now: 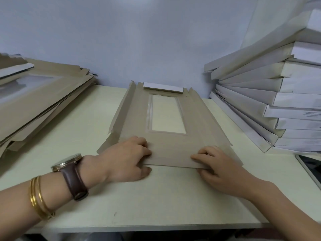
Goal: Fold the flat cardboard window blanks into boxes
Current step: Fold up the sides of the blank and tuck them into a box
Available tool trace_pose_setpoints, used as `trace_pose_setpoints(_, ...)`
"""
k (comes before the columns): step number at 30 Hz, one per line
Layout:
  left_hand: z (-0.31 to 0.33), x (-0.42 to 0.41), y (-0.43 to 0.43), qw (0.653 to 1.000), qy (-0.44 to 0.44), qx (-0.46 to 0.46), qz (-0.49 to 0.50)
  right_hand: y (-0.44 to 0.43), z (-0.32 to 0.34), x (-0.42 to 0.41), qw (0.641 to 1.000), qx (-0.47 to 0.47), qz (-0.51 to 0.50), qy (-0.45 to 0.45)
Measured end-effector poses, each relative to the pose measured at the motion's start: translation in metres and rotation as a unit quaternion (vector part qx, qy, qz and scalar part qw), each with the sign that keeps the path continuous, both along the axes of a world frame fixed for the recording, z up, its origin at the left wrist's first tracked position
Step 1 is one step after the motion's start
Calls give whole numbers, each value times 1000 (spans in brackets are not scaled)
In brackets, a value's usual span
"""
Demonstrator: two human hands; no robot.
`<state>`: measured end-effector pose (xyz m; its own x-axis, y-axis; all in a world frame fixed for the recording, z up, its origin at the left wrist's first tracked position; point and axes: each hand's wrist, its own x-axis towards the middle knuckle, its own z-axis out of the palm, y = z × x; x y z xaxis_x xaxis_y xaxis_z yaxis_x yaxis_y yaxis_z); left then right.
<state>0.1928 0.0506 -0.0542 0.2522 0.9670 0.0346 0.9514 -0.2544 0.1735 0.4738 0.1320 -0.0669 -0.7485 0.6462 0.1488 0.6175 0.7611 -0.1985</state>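
Left hand [126,159], right hand [218,169] — two pinching one window blank [173,146], near edge

Brown blank [173,146] — white boxes [281,101]

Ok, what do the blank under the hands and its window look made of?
The blank looks like thin matte grey-brown paperboard: dull face, creased side flaps standing up. Its window seems clear plastic film: the pale table shows through, with shiny streaks along its left edge, though that is a guess.
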Motion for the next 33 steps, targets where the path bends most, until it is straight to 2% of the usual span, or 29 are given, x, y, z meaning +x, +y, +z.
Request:
trace_pose_setpoints(7, -3, -1, 6, 999, -18, 39, -3, 6, 4, -6, 1000, 14, -20, 6)
trace_pose_setpoints(13, -1, -4, 14, 996, -20, 81, 10, 13, 12, -14, 999, 17, -45, -23)
trace_pose_setpoints(23, -5, -1, 21, 991, -94, 64, 72, 25, 17, -22, 994, -38, -99, 9)
trace_pose_setpoints(25, -9, 0, 21, 991, -81, 91, 62, 26, 11, -22, 994, -32, -101, 8)
trace_pose_setpoints(28, -12, 3, 20, 990, -20, 136, 25, 23, 4, -25, 993, 28, -116, -17)
trace_pose_setpoints(31, -17, 15, 20, 991, 39, 125, 0, 16, 0, -37, 990, 90, -109, -22)
trace_pose_setpoints(33, -22, 27, 23, 992, 53, 118, -8, 8, -4, -51, 991, 98, -88, -14)
